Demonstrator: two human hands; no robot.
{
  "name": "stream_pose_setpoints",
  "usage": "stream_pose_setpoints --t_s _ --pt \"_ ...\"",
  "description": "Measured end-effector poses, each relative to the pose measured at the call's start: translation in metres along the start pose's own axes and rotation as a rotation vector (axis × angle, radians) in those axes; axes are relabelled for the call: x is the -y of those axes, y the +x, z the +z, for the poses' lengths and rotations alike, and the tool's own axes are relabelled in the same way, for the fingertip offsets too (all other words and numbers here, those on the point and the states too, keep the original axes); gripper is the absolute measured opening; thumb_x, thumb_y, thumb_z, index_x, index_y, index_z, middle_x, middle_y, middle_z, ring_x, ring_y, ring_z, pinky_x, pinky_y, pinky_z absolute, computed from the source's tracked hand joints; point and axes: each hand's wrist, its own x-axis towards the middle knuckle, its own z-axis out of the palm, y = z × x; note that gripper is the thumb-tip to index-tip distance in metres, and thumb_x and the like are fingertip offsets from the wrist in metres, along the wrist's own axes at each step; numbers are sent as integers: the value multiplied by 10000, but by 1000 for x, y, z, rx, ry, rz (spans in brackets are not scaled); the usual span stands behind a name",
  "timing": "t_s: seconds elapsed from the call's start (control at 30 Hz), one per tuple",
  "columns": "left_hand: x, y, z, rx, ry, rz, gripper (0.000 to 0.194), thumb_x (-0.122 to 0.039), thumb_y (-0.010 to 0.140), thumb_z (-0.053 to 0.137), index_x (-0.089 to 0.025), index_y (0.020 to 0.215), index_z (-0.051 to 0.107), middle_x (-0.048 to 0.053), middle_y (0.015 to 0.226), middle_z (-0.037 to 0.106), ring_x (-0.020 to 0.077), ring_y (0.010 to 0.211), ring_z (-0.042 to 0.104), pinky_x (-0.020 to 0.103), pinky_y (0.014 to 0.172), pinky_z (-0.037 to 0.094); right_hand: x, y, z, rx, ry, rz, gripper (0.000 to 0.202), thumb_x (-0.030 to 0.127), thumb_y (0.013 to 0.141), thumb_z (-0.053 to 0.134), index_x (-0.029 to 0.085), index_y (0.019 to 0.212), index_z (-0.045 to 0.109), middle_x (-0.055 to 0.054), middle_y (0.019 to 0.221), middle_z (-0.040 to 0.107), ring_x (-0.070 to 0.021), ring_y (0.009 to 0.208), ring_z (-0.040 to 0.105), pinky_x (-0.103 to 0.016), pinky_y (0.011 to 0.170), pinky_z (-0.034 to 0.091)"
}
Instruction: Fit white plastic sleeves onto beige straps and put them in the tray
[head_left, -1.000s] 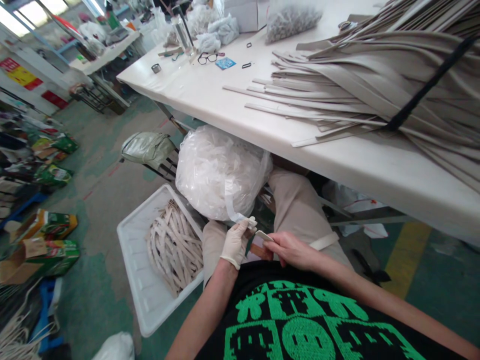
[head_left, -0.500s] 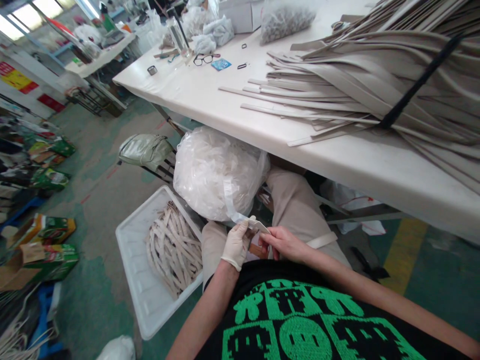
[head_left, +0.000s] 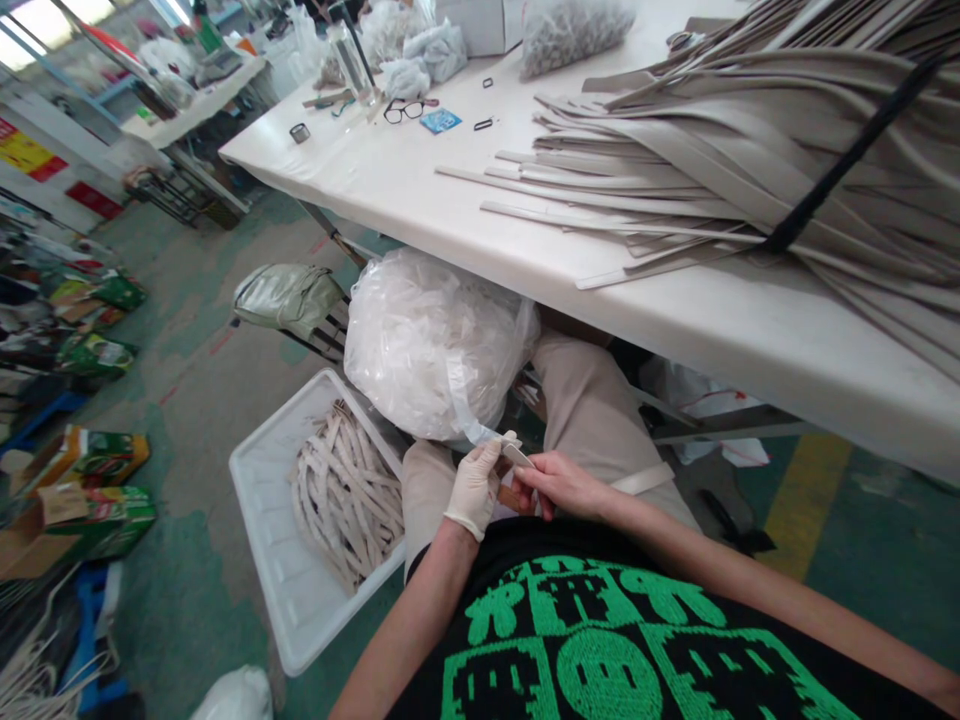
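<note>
My left hand [head_left: 474, 487], in a white glove, pinches a thin clear tape strip [head_left: 466, 410] that trails up toward the full clear plastic bag [head_left: 435, 345] in front of my knees. Against it, my bare right hand [head_left: 561, 483] grips the end of a beige strap [head_left: 520, 456]. That strap runs under my right hand and its far part [head_left: 642, 481] lies across my right thigh. Both hands meet over my lap, below the table edge.
A white tray [head_left: 279, 574] holding several beige straps [head_left: 346, 495] sits on the floor at my left. The white table [head_left: 420, 190] carries a large stack of beige straps [head_left: 757, 150], glasses [head_left: 405, 110] and bags. A green bag [head_left: 289, 295] lies under it; cartons line the left.
My hands have drawn slightly closer together and my right fingers have slid up to the strap's tip. The view has shifted a little; nothing else has moved.
</note>
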Motion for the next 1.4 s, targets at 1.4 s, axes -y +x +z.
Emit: stream_pose_setpoints --t_s 1.4 --pt "-40 -81 -27 -175 -136 294 393 -388 606 919 -171 896 767 60 925 780 169 839 732 274 815 596 64 -26 37 -15 -798 -465 432 243 1001 484 188 1429 508 -11 793 737 -127 623 649 -219 619 457"
